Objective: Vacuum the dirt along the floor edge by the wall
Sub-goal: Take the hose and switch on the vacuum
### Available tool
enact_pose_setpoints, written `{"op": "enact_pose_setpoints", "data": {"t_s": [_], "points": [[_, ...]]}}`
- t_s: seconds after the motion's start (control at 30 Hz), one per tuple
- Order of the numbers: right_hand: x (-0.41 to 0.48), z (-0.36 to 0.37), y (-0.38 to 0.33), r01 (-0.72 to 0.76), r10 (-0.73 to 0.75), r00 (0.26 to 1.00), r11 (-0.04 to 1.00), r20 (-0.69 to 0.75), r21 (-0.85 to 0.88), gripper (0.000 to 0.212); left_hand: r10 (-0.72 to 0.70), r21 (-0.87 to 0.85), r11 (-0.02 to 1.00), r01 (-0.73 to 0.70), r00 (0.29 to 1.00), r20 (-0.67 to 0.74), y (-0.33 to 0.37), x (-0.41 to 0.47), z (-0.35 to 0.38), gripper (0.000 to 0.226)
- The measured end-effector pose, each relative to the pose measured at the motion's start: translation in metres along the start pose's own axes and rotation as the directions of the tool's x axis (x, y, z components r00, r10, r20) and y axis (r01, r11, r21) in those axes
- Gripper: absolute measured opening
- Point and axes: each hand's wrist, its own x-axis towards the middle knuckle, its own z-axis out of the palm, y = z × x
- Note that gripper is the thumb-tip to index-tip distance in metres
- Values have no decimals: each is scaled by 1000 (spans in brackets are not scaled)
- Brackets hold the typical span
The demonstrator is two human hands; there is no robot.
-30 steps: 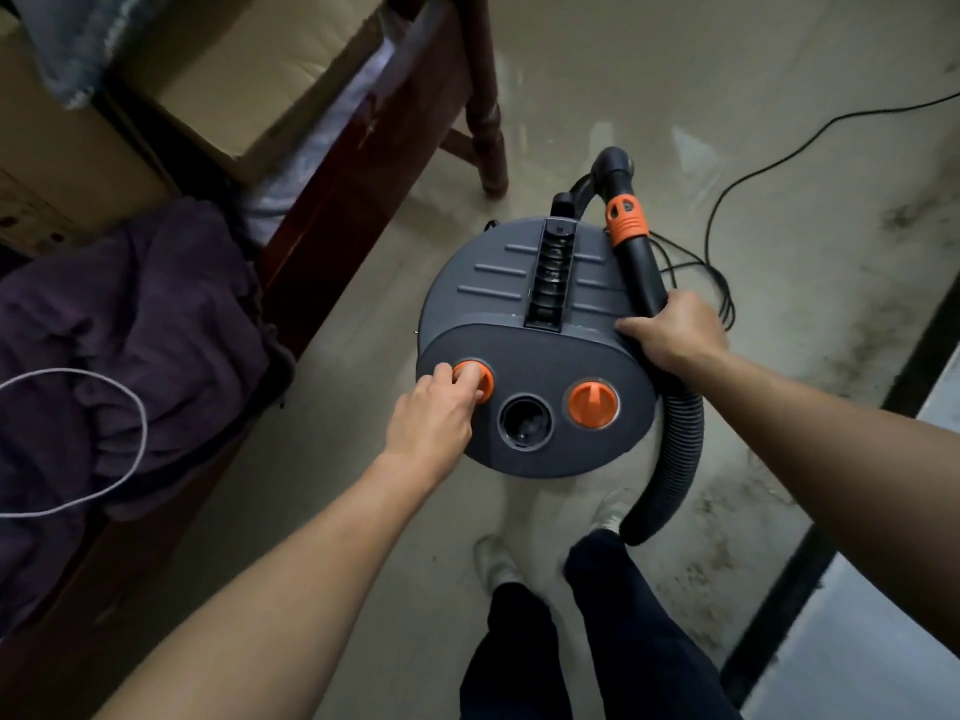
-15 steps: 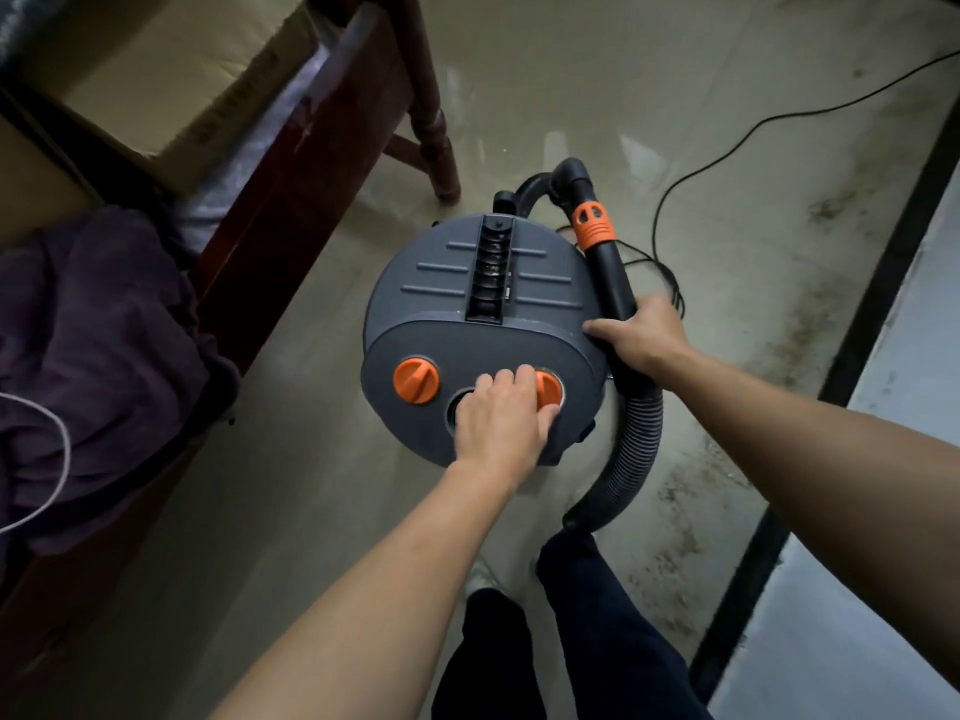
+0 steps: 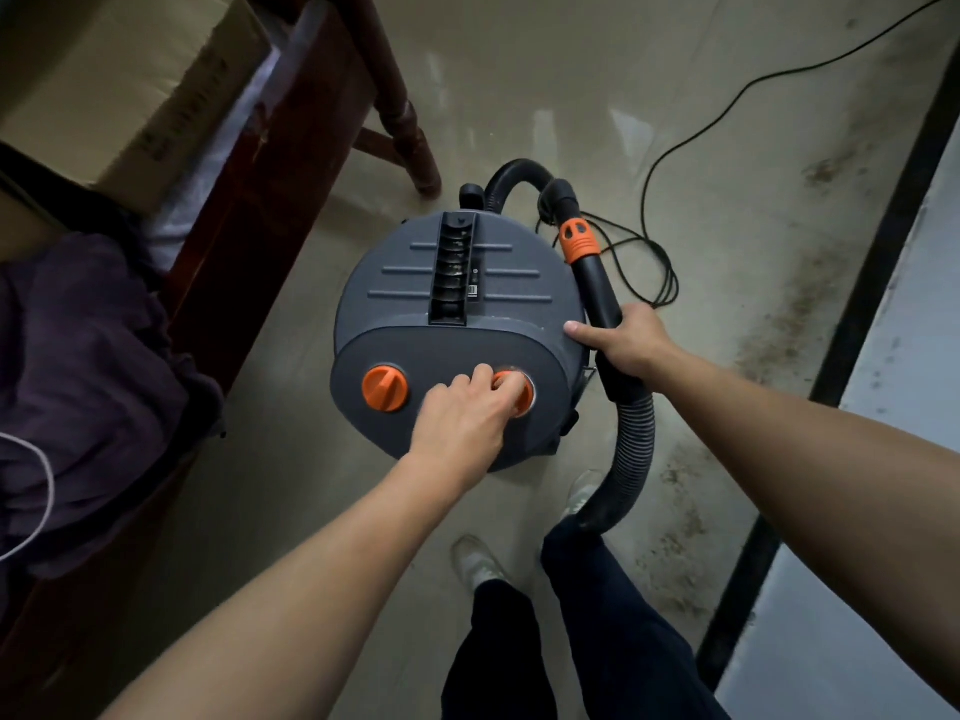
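A round grey vacuum cleaner [image 3: 457,283] stands on the beige floor in front of me. Its front panel carries two orange knobs. My left hand [image 3: 462,418] pinches the right orange knob [image 3: 517,389] and covers the port in the middle; the left orange knob [image 3: 385,388] is free. My right hand [image 3: 621,337] grips the black wand [image 3: 597,283] of the hose, just below its orange collar [image 3: 577,241]. The ribbed hose [image 3: 631,459] curves down towards my feet. Dark dirt [image 3: 784,324] streaks the floor along the black skirting strip [image 3: 878,252] by the white wall.
A dark wooden bench [image 3: 260,189] with a cardboard box [image 3: 104,80] and purple cloth [image 3: 78,366] stands at left. The black power cord [image 3: 660,163] trails across the floor behind the vacuum. My legs and shoes [image 3: 475,561] are below.
My left hand left the left orange knob, crossed the panel and now pinches the right knob. My right hand kept its grip on the wand.
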Motion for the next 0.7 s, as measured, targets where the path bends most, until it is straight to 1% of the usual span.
{"op": "enact_pose_setpoints", "data": {"t_s": [0.1,0.2,0.33,0.47,0.53,0.63,0.7], "points": [[2,-1,0,-6,6,1000,1000,8,-4,53,41,60,997,-42,999,19,2,1,-4,27],[-3,-5,-3,-1,1,1000,998,-2,-63,55,62,91,994,-66,997,42,1,2,-8,23],[-19,-29,-10,41,-43,999,991,-11,-126,51,31,76,996,-38,995,97,1,5,-19,26],[-36,-82,-32,75,-91,993,977,-72,-198,42,-35,-50,998,41,993,111,13,14,-47,24],[-45,-116,-49,71,-96,989,977,-114,-201,34,-40,-108,993,53,992,121,22,19,-67,27],[-60,-170,-83,91,-124,969,983,-213,-156,25,-20,-163,986,44,989,146,38,27,-101,28],[-71,-204,-113,157,-164,959,986,-231,-50,22,15,-206,978,19,987,163,49,34,-124,28]]}}
